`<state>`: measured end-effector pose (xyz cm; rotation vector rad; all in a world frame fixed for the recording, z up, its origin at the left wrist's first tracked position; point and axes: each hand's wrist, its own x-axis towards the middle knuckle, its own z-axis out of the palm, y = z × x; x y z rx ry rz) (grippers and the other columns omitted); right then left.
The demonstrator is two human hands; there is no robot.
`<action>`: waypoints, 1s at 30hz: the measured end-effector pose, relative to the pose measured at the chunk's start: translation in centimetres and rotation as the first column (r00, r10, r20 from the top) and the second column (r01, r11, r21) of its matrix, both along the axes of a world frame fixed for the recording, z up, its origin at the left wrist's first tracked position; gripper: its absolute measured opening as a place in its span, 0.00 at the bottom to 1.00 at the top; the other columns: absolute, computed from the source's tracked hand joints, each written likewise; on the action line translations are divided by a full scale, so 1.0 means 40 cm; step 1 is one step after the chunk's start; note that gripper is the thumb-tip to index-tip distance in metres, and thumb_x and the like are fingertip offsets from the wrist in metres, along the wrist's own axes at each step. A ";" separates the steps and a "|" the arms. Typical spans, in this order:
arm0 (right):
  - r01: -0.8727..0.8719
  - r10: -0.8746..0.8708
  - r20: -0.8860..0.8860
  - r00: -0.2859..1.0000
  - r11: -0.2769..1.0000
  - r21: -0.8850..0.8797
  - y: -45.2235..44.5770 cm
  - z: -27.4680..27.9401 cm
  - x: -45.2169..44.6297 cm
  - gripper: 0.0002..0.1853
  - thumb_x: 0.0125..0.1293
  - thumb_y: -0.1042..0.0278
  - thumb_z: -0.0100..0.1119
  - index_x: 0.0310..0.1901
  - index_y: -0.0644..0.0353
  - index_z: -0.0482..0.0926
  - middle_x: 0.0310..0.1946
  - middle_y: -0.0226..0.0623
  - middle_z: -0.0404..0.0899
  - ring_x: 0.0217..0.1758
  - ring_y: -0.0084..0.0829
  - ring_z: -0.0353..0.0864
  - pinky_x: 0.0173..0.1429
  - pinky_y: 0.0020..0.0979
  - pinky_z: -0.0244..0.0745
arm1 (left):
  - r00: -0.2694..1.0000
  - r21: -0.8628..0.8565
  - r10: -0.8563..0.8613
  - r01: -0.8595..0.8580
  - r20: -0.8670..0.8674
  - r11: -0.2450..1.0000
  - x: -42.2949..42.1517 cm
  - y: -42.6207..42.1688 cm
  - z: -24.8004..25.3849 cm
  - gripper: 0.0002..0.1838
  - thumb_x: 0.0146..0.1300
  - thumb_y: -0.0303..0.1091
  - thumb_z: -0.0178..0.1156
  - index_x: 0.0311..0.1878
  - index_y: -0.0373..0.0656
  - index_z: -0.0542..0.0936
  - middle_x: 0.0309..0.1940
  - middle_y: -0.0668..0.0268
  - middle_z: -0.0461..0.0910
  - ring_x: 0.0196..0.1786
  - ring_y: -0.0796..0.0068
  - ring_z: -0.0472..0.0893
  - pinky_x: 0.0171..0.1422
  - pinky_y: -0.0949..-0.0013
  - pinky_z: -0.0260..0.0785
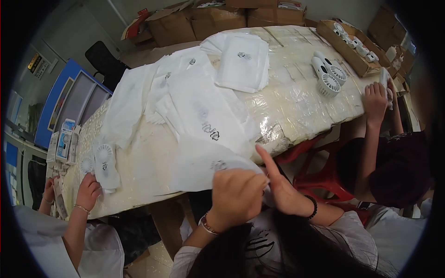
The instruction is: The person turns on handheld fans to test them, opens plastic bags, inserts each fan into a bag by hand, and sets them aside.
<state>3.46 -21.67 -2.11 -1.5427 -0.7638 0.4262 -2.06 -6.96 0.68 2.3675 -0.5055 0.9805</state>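
My left hand [238, 197] is closed in a fist at the near edge of the table, gripping the edge of a thin white printed bag [208, 160]. Close beside it is my right hand [287, 194], with a finger stretched out and pointing up and away. A bit of white material shows between the two hands; what lies behind the fingers is hidden. More white bags [199, 97] with black printing lie overlapping in a loose heap just beyond my hands.
A neat stack of white bags [243, 62] lies farther back. White handheld fans [330, 83] lie at right, near a carton [354, 46] of fans. A co-worker's hands [88, 192] handle a bagged fan [106, 167] at left; another person's hand [376, 102] holds something white at right.
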 end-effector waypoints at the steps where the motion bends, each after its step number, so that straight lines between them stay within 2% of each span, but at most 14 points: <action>1: 0.005 0.010 -0.110 0.994 0.991 0.131 0.007 -0.017 0.010 0.39 0.73 0.39 0.28 0.73 0.60 0.37 0.54 0.43 0.69 0.54 0.30 0.70 0.61 0.31 0.64 | 0.995 0.065 -0.050 0.056 -0.091 0.996 0.006 -0.010 0.003 0.10 0.49 0.24 0.62 0.36 0.43 0.76 0.35 0.66 0.73 0.36 0.65 0.72 0.43 0.63 0.64; 4: 0.071 0.029 -0.322 0.946 0.953 0.295 0.011 0.001 0.047 0.35 0.75 0.44 0.29 0.72 0.63 0.41 0.58 0.41 0.65 0.59 0.29 0.67 0.64 0.32 0.62 | 0.962 0.038 -0.246 0.252 -0.119 0.967 0.006 -0.041 -0.038 0.11 0.48 0.25 0.65 0.36 0.42 0.76 0.37 0.65 0.73 0.37 0.65 0.72 0.44 0.61 0.63; 8: 0.143 0.049 -0.452 0.891 0.914 0.380 0.014 0.054 0.035 0.29 0.76 0.56 0.36 0.71 0.63 0.46 0.59 0.38 0.66 0.61 0.29 0.67 0.65 0.31 0.61 | 0.998 -0.083 -0.038 0.034 -0.048 0.996 -0.005 -0.041 -0.036 0.17 0.44 0.29 0.70 0.39 0.45 0.77 0.47 0.58 0.74 0.52 0.52 0.74 0.58 0.55 0.65; 10: -0.265 0.342 -0.312 0.886 0.927 0.265 0.011 0.068 0.042 0.29 0.75 0.60 0.39 0.71 0.63 0.46 0.61 0.38 0.64 0.61 0.29 0.67 0.65 0.32 0.62 | 0.999 -0.134 0.054 -0.052 0.008 0.990 -0.013 -0.017 -0.045 0.17 0.43 0.28 0.70 0.39 0.46 0.77 0.53 0.52 0.72 0.58 0.44 0.71 0.63 0.52 0.64; 12: -0.307 0.343 -0.164 0.925 0.928 0.209 0.012 0.095 0.069 0.25 0.73 0.64 0.43 0.68 0.64 0.56 0.59 0.41 0.69 0.60 0.33 0.70 0.64 0.34 0.64 | 0.989 -0.169 0.130 -0.118 0.066 0.979 -0.032 0.034 -0.056 0.16 0.43 0.24 0.65 0.38 0.45 0.76 0.58 0.42 0.69 0.62 0.39 0.69 0.66 0.48 0.61; 14: -0.382 0.425 0.431 0.796 0.905 -0.188 -0.011 0.119 0.130 0.20 0.71 0.66 0.47 0.61 0.65 0.69 0.54 0.44 0.75 0.56 0.38 0.74 0.61 0.36 0.67 | 0.956 -0.134 0.284 -0.272 0.079 0.953 -0.058 0.093 -0.044 0.11 0.43 0.20 0.58 0.33 0.41 0.73 0.60 0.33 0.65 0.62 0.39 0.69 0.67 0.48 0.61; 16: 0.068 -0.019 0.378 0.926 0.991 -0.118 -0.054 0.144 0.181 0.14 0.69 0.67 0.49 0.51 0.65 0.76 0.52 0.42 0.78 0.57 0.34 0.75 0.61 0.33 0.66 | 0.901 -0.298 0.433 -0.402 0.042 0.866 -0.060 0.149 0.000 0.08 0.45 0.17 0.52 0.30 0.37 0.70 0.60 0.38 0.67 0.63 0.46 0.69 0.70 0.53 0.55; 17: 0.265 -0.198 0.493 0.847 0.962 -0.069 -0.086 0.148 0.247 0.13 0.69 0.68 0.48 0.50 0.65 0.76 0.52 0.41 0.78 0.57 0.34 0.75 0.62 0.33 0.66 | 0.879 -0.316 0.477 -0.457 -0.017 0.831 -0.078 0.195 -0.003 0.07 0.46 0.17 0.51 0.30 0.37 0.69 0.61 0.43 0.68 0.63 0.50 0.70 0.69 0.56 0.55; 19: 0.523 -0.411 0.804 0.429 0.839 0.150 -0.150 0.152 0.415 0.21 0.59 0.87 0.44 0.52 0.62 0.77 0.48 0.40 0.80 0.53 0.38 0.77 0.58 0.33 0.68 | 0.806 -0.203 0.582 -0.591 -0.107 0.781 -0.119 0.276 0.000 0.07 0.46 0.17 0.53 0.32 0.36 0.72 0.59 0.42 0.71 0.59 0.49 0.73 0.65 0.59 0.62; 21: 0.706 -0.251 0.950 0.185 0.707 0.049 -0.236 0.189 0.555 0.32 0.51 0.89 0.43 0.55 0.47 0.78 0.57 0.41 0.74 0.67 0.46 0.63 0.66 0.37 0.63 | 0.776 -0.174 0.608 -0.631 -0.168 0.756 -0.156 0.340 -0.021 0.08 0.47 0.17 0.52 0.32 0.36 0.72 0.59 0.43 0.71 0.59 0.49 0.73 0.65 0.59 0.61; 24: 0.822 0.132 0.964 0.229 0.504 -0.264 -0.286 0.176 0.682 0.34 0.49 0.87 0.45 0.56 0.43 0.77 0.64 0.38 0.67 0.71 0.47 0.57 0.70 0.42 0.59 | 0.666 -0.043 0.731 -0.743 -0.148 0.668 -0.186 0.426 -0.050 0.08 0.49 0.18 0.52 0.35 0.37 0.72 0.61 0.45 0.68 0.61 0.47 0.70 0.65 0.56 0.60; 25: 0.770 0.238 0.882 0.407 0.430 -0.472 -0.293 0.169 0.708 0.34 0.49 0.85 0.46 0.57 0.38 0.76 0.68 0.34 0.62 0.73 0.48 0.53 0.72 0.45 0.56 | 0.610 0.067 0.782 -0.782 -0.127 0.620 -0.190 0.456 -0.053 0.09 0.50 0.19 0.53 0.36 0.37 0.72 0.62 0.45 0.67 0.61 0.47 0.68 0.65 0.55 0.58; 27: 0.655 0.280 0.807 0.519 0.476 -0.587 -0.271 0.180 0.709 0.35 0.47 0.86 0.48 0.57 0.39 0.76 0.68 0.35 0.62 0.73 0.48 0.52 0.72 0.45 0.55 | 0.463 0.281 0.885 -0.844 -0.048 0.457 -0.195 0.494 -0.048 0.12 0.52 0.23 0.55 0.42 0.39 0.74 0.63 0.48 0.66 0.64 0.47 0.63 0.66 0.51 0.53; 30: 0.439 0.375 0.617 0.692 0.459 -0.772 -0.242 0.226 0.692 0.35 0.45 0.88 0.52 0.56 0.42 0.77 0.67 0.36 0.63 0.73 0.48 0.51 0.72 0.43 0.55 | 0.276 0.278 0.951 -0.933 0.142 0.229 -0.152 0.438 -0.014 0.15 0.52 0.25 0.57 0.45 0.41 0.75 0.60 0.51 0.69 0.63 0.46 0.63 0.66 0.51 0.54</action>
